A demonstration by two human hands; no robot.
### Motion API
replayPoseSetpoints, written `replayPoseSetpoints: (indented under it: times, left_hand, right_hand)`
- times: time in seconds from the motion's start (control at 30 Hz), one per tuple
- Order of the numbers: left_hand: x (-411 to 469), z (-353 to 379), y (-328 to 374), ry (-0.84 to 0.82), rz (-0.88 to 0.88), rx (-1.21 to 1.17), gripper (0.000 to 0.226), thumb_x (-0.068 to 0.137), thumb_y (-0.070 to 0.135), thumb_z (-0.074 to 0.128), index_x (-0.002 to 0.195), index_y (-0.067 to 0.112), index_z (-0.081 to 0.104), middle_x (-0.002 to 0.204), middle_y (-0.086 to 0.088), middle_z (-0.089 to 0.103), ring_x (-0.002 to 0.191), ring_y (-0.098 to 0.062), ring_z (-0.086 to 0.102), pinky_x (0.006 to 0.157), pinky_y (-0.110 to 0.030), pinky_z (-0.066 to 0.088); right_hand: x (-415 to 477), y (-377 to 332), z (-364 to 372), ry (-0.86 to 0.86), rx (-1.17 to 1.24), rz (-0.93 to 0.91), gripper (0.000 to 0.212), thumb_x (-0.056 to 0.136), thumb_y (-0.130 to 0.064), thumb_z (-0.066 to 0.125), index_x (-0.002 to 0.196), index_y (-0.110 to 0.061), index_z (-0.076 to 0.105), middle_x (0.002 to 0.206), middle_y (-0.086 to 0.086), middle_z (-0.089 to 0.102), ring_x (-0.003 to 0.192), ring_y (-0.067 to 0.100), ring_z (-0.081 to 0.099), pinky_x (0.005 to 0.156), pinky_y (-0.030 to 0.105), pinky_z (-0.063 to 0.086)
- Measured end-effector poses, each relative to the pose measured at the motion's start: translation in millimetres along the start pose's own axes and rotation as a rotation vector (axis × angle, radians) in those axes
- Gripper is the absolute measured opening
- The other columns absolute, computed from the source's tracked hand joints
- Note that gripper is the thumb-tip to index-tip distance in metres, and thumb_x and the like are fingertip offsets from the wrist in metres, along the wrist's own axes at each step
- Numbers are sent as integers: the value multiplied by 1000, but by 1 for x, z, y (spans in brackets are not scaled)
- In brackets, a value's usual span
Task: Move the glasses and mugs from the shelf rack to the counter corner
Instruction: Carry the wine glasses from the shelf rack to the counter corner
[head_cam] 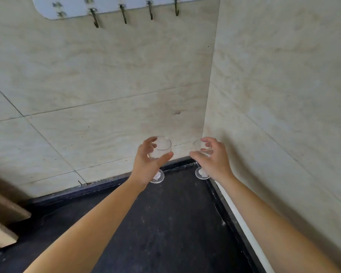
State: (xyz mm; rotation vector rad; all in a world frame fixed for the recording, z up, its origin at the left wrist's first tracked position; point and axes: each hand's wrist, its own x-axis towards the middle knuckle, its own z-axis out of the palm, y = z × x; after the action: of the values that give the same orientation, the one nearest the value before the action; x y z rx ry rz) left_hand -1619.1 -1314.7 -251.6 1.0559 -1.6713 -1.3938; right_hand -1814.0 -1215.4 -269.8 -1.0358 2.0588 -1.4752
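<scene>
Two clear stemmed glasses stand upright in the corner of the black counter (177, 217), both round feet resting on it. My left hand (148, 164) wraps the bowl of the left glass (162, 146), thumb across the front and fingers behind. My right hand (211, 160) curls around the bowl of the right glass (198, 144), which stands closest to the corner; its foot (200, 174) shows below my wrist. The right hand's fingers sit loosely on the bowl. No mugs or shelf rack are in view.
Beige tiled walls (106, 107) meet at the corner right behind the glasses. A white hook rail (106, 6) with several metal hooks hangs high on the back wall. A wooden block (2, 213) sits at the counter's left edge.
</scene>
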Motion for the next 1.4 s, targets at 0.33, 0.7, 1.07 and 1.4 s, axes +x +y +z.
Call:
replayPoseSetpoints:
  times: [0.33, 0.7, 1.07, 1.4]
  left_hand:
    - [95, 36, -135, -103, -177, 158, 75, 73, 28, 88, 136, 28, 48, 131, 1, 53, 115, -21, 59, 80, -22, 48]
    - [143, 73, -173, -262, -127, 402, 80, 79, 28, 82, 146, 19, 40, 138, -6, 48, 115, -18, 53, 90, -27, 45]
    - [152, 88, -177, -309, -109, 456, 80, 77, 27, 83, 144, 22, 41, 137, -7, 51, 113, -19, 54, 93, -30, 46]
    - [141, 87, -178, -329, -120, 502, 98, 77, 32, 84, 154, 24, 24, 152, -7, 39, 133, -28, 46, 99, -33, 42]
  right_hand:
    - [62, 119, 52, -126, -135, 141, 24, 73, -13, 82, 91, -23, 69, 91, -10, 73, 84, 3, 69, 71, 26, 52]
    - [106, 170, 83, -153, -257, 200, 54, 84, -15, 79, 133, -10, 56, 126, 7, 67, 115, 24, 64, 100, 42, 52]
    - [116, 171, 79, -262, -350, 198, 78, 92, -17, 73, 156, -8, 31, 156, 10, 45, 145, 26, 41, 117, 46, 38]
    - [111, 163, 72, -287, -405, 164, 92, 92, -12, 70, 162, -14, 10, 162, 9, 34, 148, 27, 35, 119, 45, 35]
